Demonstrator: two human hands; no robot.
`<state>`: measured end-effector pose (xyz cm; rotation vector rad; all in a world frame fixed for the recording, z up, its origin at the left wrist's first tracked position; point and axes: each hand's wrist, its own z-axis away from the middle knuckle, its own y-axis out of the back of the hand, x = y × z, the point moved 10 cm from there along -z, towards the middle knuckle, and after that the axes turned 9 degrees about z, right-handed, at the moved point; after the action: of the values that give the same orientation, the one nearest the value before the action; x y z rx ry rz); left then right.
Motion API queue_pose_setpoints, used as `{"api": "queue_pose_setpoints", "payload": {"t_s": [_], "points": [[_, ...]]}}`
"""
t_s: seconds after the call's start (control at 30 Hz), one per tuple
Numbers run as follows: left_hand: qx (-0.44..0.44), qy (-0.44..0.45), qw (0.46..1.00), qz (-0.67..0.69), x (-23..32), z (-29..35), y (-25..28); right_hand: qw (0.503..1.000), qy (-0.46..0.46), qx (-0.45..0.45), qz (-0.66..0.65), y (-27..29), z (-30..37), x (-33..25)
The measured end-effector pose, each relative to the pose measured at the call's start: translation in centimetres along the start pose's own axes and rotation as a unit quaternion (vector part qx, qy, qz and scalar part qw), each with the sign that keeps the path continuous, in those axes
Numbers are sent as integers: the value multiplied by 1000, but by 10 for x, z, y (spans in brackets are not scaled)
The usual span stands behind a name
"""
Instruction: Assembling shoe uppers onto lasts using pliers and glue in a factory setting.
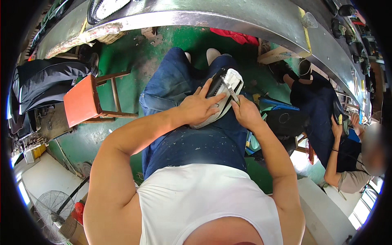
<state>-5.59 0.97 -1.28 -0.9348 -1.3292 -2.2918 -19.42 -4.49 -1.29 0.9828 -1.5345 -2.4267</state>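
On my lap lies a shoe (pixel 212 119) with a black upper and an off-white underside, its toe end pointing away from me. My left hand (pixel 200 107) is spread across it and grips it against my thighs, its fingers reaching over the black side. My right hand (pixel 247 112) is closed around the near end of a flat silver metal tool (pixel 231 89). The far end of that tool rests at the shoe's edge, close to my left fingertips. Whether the tool is a knife or pincers, I cannot tell.
A metal-topped workbench (pixel 196 19) curves across the far side. An orange-seated chair (pixel 81 100) stands at the left, near another person's dark-trousered legs (pixel 53 77). At the right sits a co-worker in a dark apron (pixel 316 110). A fan (pixel 53 210) stands at lower left.
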Motion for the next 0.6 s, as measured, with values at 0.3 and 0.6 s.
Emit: {"api": "queue_pose_setpoints", "payload": {"t_s": [0.3, 0.6], "points": [[119, 112, 918, 362, -57, 47, -18, 992, -16, -122, 10, -37, 40, -18], [162, -81, 978, 99, 41, 67, 131, 940, -105, 79, -314, -56, 104, 37]]}}
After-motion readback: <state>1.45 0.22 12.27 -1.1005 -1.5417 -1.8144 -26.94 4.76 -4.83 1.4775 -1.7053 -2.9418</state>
